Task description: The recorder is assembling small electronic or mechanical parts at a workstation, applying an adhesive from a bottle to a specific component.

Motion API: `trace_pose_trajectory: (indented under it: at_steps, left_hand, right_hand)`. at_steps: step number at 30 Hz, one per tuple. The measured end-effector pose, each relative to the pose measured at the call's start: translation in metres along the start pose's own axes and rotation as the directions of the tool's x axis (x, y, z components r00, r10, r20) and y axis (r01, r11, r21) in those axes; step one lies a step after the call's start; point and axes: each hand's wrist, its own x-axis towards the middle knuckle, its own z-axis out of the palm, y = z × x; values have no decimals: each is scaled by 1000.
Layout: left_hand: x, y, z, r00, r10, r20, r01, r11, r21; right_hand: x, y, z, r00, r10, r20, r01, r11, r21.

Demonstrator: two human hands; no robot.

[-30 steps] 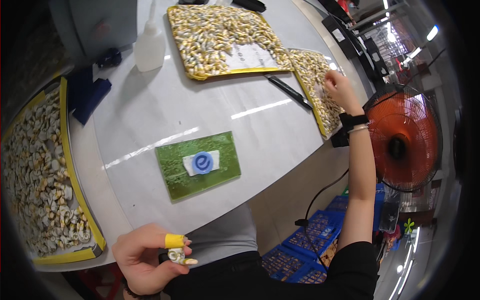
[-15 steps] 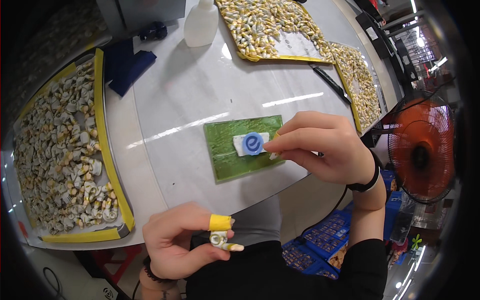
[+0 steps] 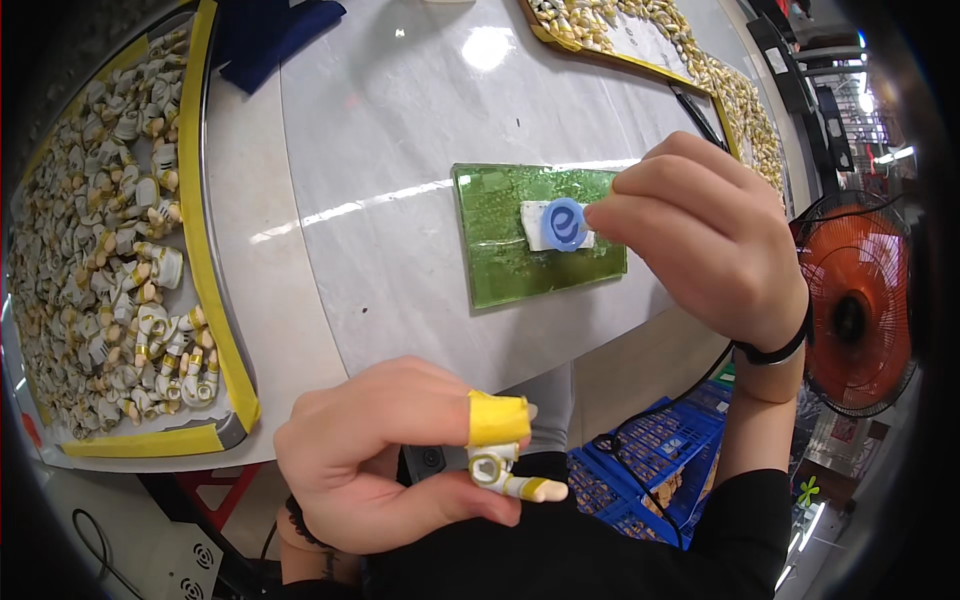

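My left hand (image 3: 385,455) pinches a small figurine part (image 3: 490,467), white with gold trim, a round hole facing up and a skin-coloured end jutting out. Yellow tape wraps the index finger. My right hand (image 3: 715,235) is closed in a pinch, its fingertips at the right rim of a round blue cap (image 3: 564,225) with a darker curl inside. What those fingers hold, if anything, is hidden. Beneath the cap lies a white pad (image 3: 533,228), which rests on a green glass-like plate (image 3: 490,275) near the table's front edge.
On the left stands a yellow-edged tray (image 3: 238,385) heaped with similar white parts (image 3: 110,250). Another yellow-edged tray (image 3: 620,62) of small parts is at the far right, near a black pen-like tool (image 3: 700,115). Dark blue cloth (image 3: 285,45) lies far left. An orange fan (image 3: 855,310) stands right.
The view has shifted, so the table and plate sit higher. My right hand still pinches beside the cap, now with its back turned more upward. My left hand keeps hold of the figurine part.
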Motion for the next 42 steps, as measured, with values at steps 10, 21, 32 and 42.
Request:
trace_pose_trajectory:
  at_steps: [10, 21, 32, 42]
  left_hand:
    - [-3, 9, 12, 986, -65, -152, 67, 998, 7]
    - [1, 8, 17, 974, 219, 53, -225, 957, 185]
    - [2, 8, 19, 966, 238, 99, -254, 941, 223]
    - [0, 7, 20, 942, 306, 135, -334, 883, 330]
  right_hand:
    - [-7, -10, 8, 994, 107, -26, -106, 994, 29]
    - [-14, -55, 0, 919, 341, -198, -55, 609, 791]
    - [-13, -59, 9, 907, 314, -280, 31, 614, 789]
    - [-14, -64, 23, 868, 332, -370, 184, 477, 860]
